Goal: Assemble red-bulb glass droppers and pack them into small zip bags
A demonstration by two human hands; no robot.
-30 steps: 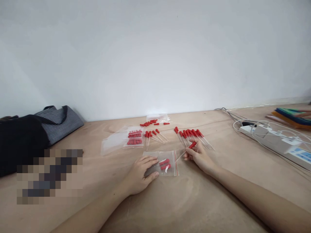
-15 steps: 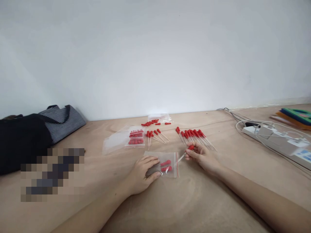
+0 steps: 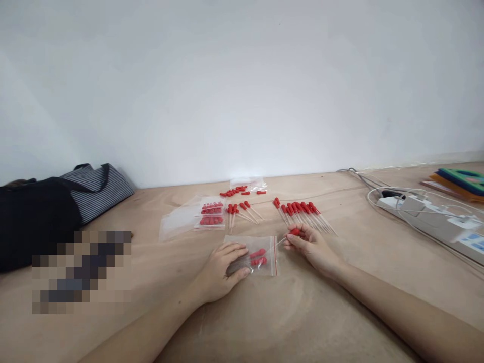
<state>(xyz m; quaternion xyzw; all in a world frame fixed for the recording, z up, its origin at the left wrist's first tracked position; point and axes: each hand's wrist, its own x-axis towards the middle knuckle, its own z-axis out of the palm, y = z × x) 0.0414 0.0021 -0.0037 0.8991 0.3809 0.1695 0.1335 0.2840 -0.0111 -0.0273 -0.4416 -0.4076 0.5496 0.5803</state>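
Observation:
A clear zip bag (image 3: 270,269) with a red line along its right edge lies flat on the table, with two red-bulbed droppers (image 3: 258,260) inside. My left hand (image 3: 224,266) rests on the bag's left part, fingers stretched out and thumb apart. Between the thumb and fingers of my right hand (image 3: 312,247) is a glass dropper (image 3: 295,232), gripped by its red bulb. Its thin tube points left, and the tip reaches into the bag's mouth. Just behind this hand lies a row of several droppers (image 3: 300,207). A smaller group of droppers (image 3: 233,209) lies to its left.
Filled bags (image 3: 210,220) lie at mid-left beside flat clear bags (image 3: 176,222). Loose red bulbs (image 3: 233,191) and glass tubes (image 3: 260,186) lie near the wall. A power strip (image 3: 431,217) with cables is at right, a dark striped bag (image 3: 100,194) at left.
My right hand has moved slightly left, and the dropper's tube now reaches further into the bag. My left hand has stayed in place on the bag.

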